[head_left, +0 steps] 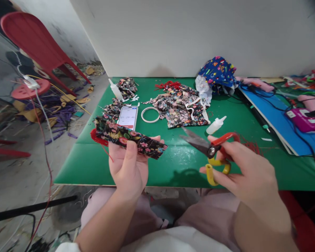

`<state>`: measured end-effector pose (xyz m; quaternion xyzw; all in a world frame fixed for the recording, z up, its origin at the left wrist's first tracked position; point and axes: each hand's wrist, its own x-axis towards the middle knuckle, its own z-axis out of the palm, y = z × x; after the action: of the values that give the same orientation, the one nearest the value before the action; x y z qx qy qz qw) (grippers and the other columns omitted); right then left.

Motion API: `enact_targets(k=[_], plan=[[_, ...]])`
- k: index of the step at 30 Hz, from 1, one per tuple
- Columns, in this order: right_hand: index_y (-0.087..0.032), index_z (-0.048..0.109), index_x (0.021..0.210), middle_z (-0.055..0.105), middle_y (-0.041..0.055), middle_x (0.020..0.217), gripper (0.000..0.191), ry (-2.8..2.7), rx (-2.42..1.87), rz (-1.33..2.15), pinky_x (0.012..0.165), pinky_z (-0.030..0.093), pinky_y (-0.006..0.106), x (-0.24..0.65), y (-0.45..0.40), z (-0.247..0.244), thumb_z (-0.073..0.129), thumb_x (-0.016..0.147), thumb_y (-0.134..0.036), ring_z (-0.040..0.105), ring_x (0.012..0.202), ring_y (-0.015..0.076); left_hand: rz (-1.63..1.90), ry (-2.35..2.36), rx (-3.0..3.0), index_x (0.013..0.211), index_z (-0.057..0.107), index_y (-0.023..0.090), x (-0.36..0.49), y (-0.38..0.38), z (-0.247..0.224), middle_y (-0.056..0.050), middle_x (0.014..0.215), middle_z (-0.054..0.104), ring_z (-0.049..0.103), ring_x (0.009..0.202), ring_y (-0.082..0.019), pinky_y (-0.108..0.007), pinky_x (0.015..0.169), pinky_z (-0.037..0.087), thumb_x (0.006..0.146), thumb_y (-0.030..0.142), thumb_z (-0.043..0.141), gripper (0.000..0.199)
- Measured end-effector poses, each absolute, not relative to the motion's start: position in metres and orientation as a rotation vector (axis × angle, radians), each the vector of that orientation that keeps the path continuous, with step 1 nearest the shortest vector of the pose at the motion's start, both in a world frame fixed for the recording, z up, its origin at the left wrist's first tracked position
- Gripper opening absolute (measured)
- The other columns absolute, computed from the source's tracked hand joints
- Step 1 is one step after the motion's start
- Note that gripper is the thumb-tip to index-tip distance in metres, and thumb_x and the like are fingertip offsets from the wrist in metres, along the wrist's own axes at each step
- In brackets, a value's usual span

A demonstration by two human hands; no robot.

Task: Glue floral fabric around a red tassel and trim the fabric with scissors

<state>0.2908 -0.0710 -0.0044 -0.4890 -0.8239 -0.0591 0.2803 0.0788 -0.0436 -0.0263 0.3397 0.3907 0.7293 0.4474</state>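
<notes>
My left hand (130, 168) holds a folded strip of black floral fabric (128, 137), the thumb pressed on top of it. Red yarn (98, 137) hangs at the strip's left end. In my right hand (249, 164) are scissors (211, 151) with red and yellow handles, their blades parted and pointing left toward the strip without touching it. Behind the strip lies a phone (128, 116) showing a timer. A roll of white tape (150, 114) rests beside the phone, and crumpled floral fabric (178, 108) is further right.
Glue bottles stand at the left (116, 90) and tilt at the centre right (216, 125) of the green table (94, 164). Blue patterned cloth (217, 71), a blue board (267, 119) and a purple device (304, 120) with cables lie right. A red chair (34, 38) stands left.
</notes>
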Motion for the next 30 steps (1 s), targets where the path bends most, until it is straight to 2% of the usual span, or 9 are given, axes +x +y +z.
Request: enact_targets(k=[3,6,9,11,13,16,19,25,30], plan=[[-0.015,0.050,0.111,0.056,0.0030,0.080,0.038,-2.156,-1.348,-0.056,0.059,0.046,0.025,0.2920,-0.0698,-0.0069,0.061,0.080,-0.035,0.055,0.067,0.0140,1.833,0.936,0.839,0.121,0.054,0.038,0.0786,-0.0439,-0.0264,0.002,0.107,0.068,0.070,0.077,-0.017,-0.035,0.079,0.060,0.087,0.027,0.056,0.037],[-0.011,0.052,0.112,0.056,0.0066,0.085,0.054,-2.232,-1.369,-0.067,0.066,0.048,0.030,0.2900,-0.0693,-0.0092,0.068,0.072,-0.043,0.055,0.077,0.0187,1.850,0.915,0.842,0.119,0.056,0.038,0.0792,-0.0445,-0.0254,0.003,0.106,0.068,0.070,0.073,-0.016,-0.037,0.082,0.059,0.087,0.024,0.056,0.035],[-0.010,0.055,0.105,0.057,0.0061,0.080,0.041,-2.281,-1.290,-0.194,0.064,0.047,0.030,0.2866,-0.0696,-0.0076,0.065,0.077,-0.038,0.055,0.074,0.0182,1.862,0.925,0.861,0.119,0.056,0.039,0.0799,-0.0448,-0.0241,0.003,0.116,0.065,0.070,0.076,-0.017,-0.039,0.085,0.057,0.088,0.024,0.055,0.034],[-0.011,0.056,0.103,0.057,0.0053,0.076,0.032,-2.286,-1.235,-0.296,0.061,0.044,0.029,0.2856,-0.0700,-0.0059,0.062,0.081,-0.032,0.054,0.069,0.0169,1.868,0.926,0.876,0.119,0.056,0.039,0.0805,-0.0447,-0.0235,0.004,0.128,0.058,0.069,0.090,-0.019,-0.041,0.091,0.055,0.088,0.023,0.054,0.035],[-0.011,0.056,0.105,0.058,0.0045,0.074,0.031,-2.279,-1.228,-0.364,0.058,0.042,0.029,0.2858,-0.0702,-0.0054,0.062,0.081,-0.030,0.053,0.066,0.0161,1.891,0.927,0.901,0.119,0.056,0.039,0.0812,-0.0443,-0.0230,0.005,0.136,0.052,0.063,0.105,-0.022,-0.042,0.095,0.052,0.088,0.021,0.054,0.037],[-0.012,0.057,0.104,0.060,0.0038,0.074,0.031,-2.274,-1.239,-0.412,0.057,0.040,0.028,0.2868,-0.0704,-0.0073,0.063,0.081,-0.031,0.055,0.066,0.0159,1.914,0.960,0.934,0.119,0.056,0.039,0.0823,-0.0435,-0.0227,0.005,0.136,0.051,0.054,0.120,-0.022,-0.041,0.099,0.049,0.088,0.020,0.054,0.036],[-0.013,0.057,0.103,0.062,0.0037,0.075,0.028,-2.273,-1.217,-0.420,0.056,0.039,0.028,0.2870,-0.0705,-0.0096,0.063,0.081,-0.031,0.056,0.066,0.0158,1.915,0.969,0.933,0.119,0.056,0.038,0.0825,-0.0435,-0.0230,0.003,0.135,0.052,0.051,0.122,-0.023,-0.043,0.099,0.048,0.087,0.021,0.056,0.036],[-0.012,0.058,0.107,0.064,0.0042,0.075,0.031,-2.282,-1.244,-0.435,0.056,0.039,0.028,0.2856,-0.0698,-0.0097,0.063,0.082,-0.028,0.057,0.066,0.0156,1.895,0.942,0.918,0.121,0.054,0.040,0.0817,-0.0436,-0.0236,0.002,0.131,0.056,0.062,0.107,-0.021,-0.043,0.094,0.052,0.087,0.021,0.055,0.039],[-0.011,0.059,0.106,0.064,0.0043,0.074,0.030,-2.288,-1.257,-0.458,0.056,0.039,0.028,0.2842,-0.0688,-0.0103,0.065,0.080,-0.027,0.057,0.066,0.0154,1.892,0.944,0.932,0.120,0.056,0.039,0.0822,-0.0430,-0.0227,0.002,0.129,0.057,0.056,0.116,-0.021,-0.040,0.096,0.051,0.087,0.019,0.054,0.038]])
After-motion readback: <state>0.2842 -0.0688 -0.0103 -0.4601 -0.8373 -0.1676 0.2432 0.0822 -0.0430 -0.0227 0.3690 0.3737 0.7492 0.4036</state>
